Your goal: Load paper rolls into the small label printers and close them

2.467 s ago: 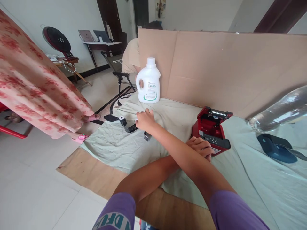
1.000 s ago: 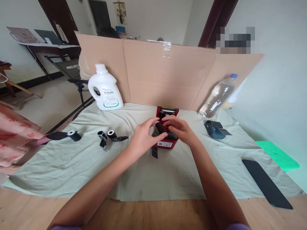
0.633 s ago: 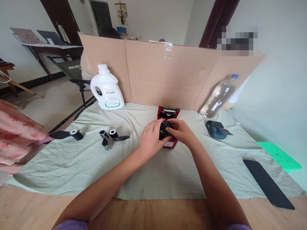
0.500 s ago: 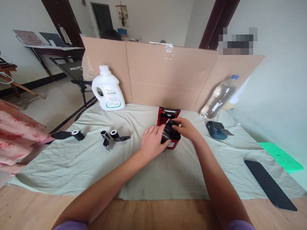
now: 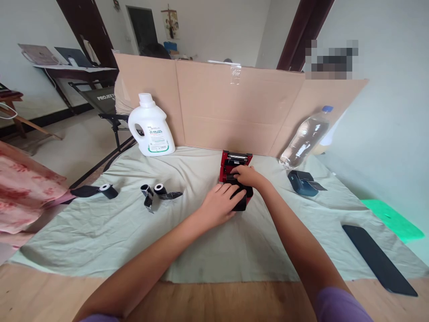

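Observation:
A small red and black printer (image 5: 222, 171) stands near the middle of the cloth with its lid (image 5: 237, 157) raised. Over its open bay my left hand (image 5: 219, 203) lies curled, fingers across the top and thumb low at the front. From under these fingers a black paper strip (image 5: 240, 205) hangs down the printer's front, part of a black paper roll that my hands mostly cover. My right hand (image 5: 248, 176) reaches in from the right, fingers bent down onto the roll inside the bay; their tips are partly hidden.
Left on the cloth lie black paper rolls (image 5: 109, 191), one with a loose strip (image 5: 172, 195). A white detergent jug (image 5: 152, 129) and a clear bottle (image 5: 304, 138) lean against the cardboard screen (image 5: 234, 107). At right are a dark card device (image 5: 301, 182) and a black phone-like slab (image 5: 378, 259).
Both hands have lowered the black roll from above the printer into its bay. The strip now covers the front label, and my right hand has shifted slightly left.

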Tool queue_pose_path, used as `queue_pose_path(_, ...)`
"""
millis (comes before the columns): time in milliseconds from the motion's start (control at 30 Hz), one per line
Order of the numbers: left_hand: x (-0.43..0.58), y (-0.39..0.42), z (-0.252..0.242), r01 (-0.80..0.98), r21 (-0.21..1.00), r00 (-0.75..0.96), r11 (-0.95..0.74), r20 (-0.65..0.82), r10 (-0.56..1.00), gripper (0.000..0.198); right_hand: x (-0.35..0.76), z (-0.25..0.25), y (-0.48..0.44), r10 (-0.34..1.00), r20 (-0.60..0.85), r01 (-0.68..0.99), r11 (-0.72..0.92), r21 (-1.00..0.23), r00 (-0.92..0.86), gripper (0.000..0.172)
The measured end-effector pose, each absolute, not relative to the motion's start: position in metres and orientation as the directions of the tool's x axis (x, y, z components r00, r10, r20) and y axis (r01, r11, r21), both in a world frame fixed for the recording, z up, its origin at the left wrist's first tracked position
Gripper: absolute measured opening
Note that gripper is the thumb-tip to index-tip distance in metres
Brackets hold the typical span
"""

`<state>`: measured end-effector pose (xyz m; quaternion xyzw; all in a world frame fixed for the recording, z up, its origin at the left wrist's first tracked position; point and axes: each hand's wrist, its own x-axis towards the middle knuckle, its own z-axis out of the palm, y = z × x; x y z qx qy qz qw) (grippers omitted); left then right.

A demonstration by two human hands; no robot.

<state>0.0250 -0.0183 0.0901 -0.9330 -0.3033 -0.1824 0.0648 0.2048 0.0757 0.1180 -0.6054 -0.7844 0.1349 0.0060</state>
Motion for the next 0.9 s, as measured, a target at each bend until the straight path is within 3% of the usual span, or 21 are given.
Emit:
queue_pose_path(200,0.026,-0.018,0.085,0.575,-0.012,0.739,-0.818,0.436,0.514,0.047,0.199,0.107,0.074,0.975,-0.094,0.966,0.18,-0.188,-0.2,0.035)
queue_pose_path(333,0.026,-0.01,0.071,0.578,-0.075,0.715,-0.813,0.528,0.459,0.036,0.192,0.109,0.07,0.982,-0.104,0.978,0.141,-0.152,-0.158,0.024)
queue_pose_path(400,0.025,-0.007,0.066,0.572,-0.122,0.705,-0.811,0.579,0.41,0.031,0.196,0.108,0.066,0.988,-0.045,0.961,0.133,-0.241,-0.148,0.014)
queue_pose_path(467,0.025,-0.005,0.065,0.572,-0.181,0.696,-0.8,0.623,0.357,0.027,0.207,0.104,0.062,0.996,0.058,0.889,0.092,-0.448,-0.074,0.018)
queue_pose_path(567,0.027,-0.006,0.064,0.587,-0.251,0.674,-0.77,0.678,0.293,0.025,0.225,0.094,0.063,0.936,0.255,0.649,0.038,-0.76,0.243,0.028)
queue_pose_path(633,0.029,-0.006,0.064,0.595,-0.278,0.666,-0.754,0.696,0.269,0.024,0.232,0.088,0.069,0.867,0.323,0.472,0.119,-0.874,0.38,0.031)
queue_pose_path(767,0.03,-0.006,0.063,0.603,-0.297,0.672,-0.741,0.689,0.271,0.022,0.234,0.079,0.079,0.905,0.309,0.209,0.255,-0.944,0.293,0.042)
queue_pose_path(900,0.029,-0.007,0.065,0.608,-0.315,0.674,-0.729,0.689,0.264,0.023,0.236,0.068,0.068,0.89,0.363,0.181,0.323,-0.929,0.275,0.035)
